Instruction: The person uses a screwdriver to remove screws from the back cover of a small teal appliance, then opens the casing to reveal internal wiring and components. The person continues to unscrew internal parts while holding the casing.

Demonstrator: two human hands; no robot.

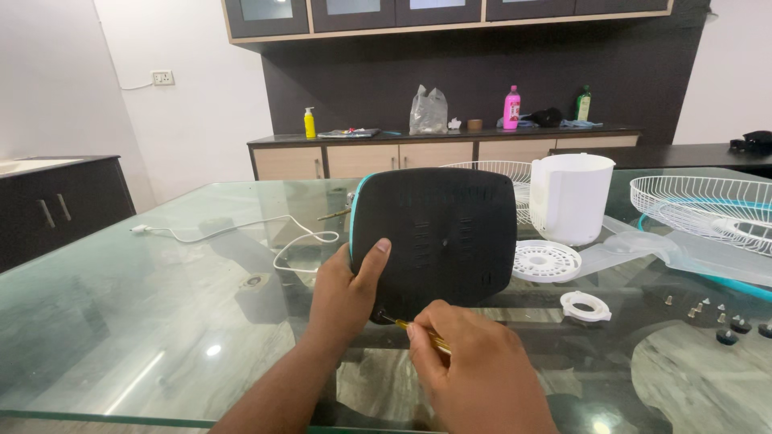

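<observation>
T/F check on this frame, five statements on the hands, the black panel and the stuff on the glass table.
1. The left hand grips the black square plastic panel with teal edge, held upright on the glass table. True.
2. The right hand holds a hammer. False: it holds a thin yellow-handled screwdriver at the panel's lower edge.
3. A white cable lies on the table left of the panel. True.
4. The white plastic tub-shaped housing lies tipped on its side. False: it stands upright.
5. The white wire fan grille sits left of the panel. False: right.
</observation>
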